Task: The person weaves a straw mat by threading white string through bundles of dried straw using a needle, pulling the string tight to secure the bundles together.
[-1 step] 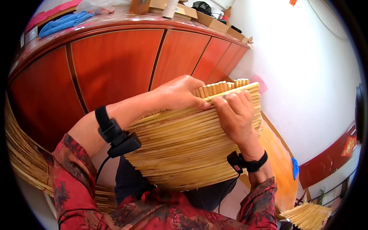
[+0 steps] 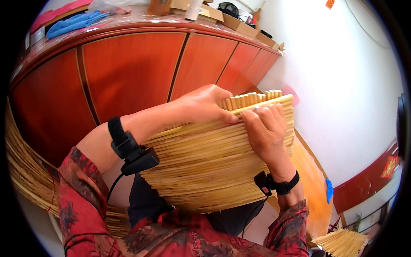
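Observation:
A thick mat of pale yellow stalks [image 2: 205, 165], laid side by side in rows, rests over my lap and bends along its top edge. My left hand [image 2: 205, 103] is closed on that upper edge, its thumb on the near side and its fingers over the far side. Just right of it, my right hand [image 2: 266, 128] is curled over the topmost stalk [image 2: 274, 101], knuckles up. Behind this edge, a row of cut stalk ends [image 2: 246, 100] shows. The fingertips of both hands are mostly hidden. Each wrist wears a black strap with a small device.
A long red wooden cabinet [image 2: 132, 64] stands in front, with a blue cloth [image 2: 77, 23], cardboard boxes [image 2: 239, 26] and a thread cone [image 2: 193, 9] on top. Loose long stalks [image 2: 30, 171] lie at left. An orange wooden board [image 2: 314, 188] and a stalk bundle [image 2: 342, 243] are at right.
The whole view has shifted slightly. Both hands keep the same hold on the mat's upper edge.

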`<state>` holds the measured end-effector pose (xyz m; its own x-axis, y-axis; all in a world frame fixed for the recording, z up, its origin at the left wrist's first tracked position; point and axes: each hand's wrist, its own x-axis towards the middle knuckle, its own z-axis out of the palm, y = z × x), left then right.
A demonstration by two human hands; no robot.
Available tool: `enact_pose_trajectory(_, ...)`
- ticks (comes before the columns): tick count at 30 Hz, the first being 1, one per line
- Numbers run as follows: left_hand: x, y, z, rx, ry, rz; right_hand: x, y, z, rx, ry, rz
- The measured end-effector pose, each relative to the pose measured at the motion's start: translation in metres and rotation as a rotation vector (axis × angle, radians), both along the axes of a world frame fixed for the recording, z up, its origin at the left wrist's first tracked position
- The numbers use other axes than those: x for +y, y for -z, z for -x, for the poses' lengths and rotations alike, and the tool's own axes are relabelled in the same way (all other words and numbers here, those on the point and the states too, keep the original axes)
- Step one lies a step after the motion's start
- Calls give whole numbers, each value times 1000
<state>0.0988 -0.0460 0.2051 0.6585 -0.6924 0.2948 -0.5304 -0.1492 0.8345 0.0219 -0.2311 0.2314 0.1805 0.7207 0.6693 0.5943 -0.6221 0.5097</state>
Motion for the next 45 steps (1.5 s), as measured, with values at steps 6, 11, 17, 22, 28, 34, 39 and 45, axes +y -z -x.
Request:
enact_pose_trajectory(6, 3, -6, 9, 47, 13, 37, 2, -8, 9, -28, -31, 111)
enact_pose_trajectory(11, 2, -10, 8, 74, 90, 26, -2, -22, 14, -23, -48, 171)
enact_pose_trajectory(17, 1, -1, 3, 32, 59, 56, -9, -30, -3, 54, -35, 262)
enact_pose_trajectory(22, 1, -4, 3, 15, 30, 27, -6, -27, 3, 59, 44, 321)
enact_pose_trajectory(28, 0, -3, -1, 10, -114, -32, 24, -41, 26, -76, -218, 86)
enact_pose_trajectory(34, 8, -19, -3, -87, -135, 20, 24, -54, 32, 1008, -758, -1053)
enact_pose_trajectory(39, 20, -53, 27, -170, -320, 89, -6, -51, 52, 1088, -733, -1049)
enact_pose_trajectory(45, 34, -49, 49, -525, -464, -10, -17, -4, 87, 1051, -616, -1141)
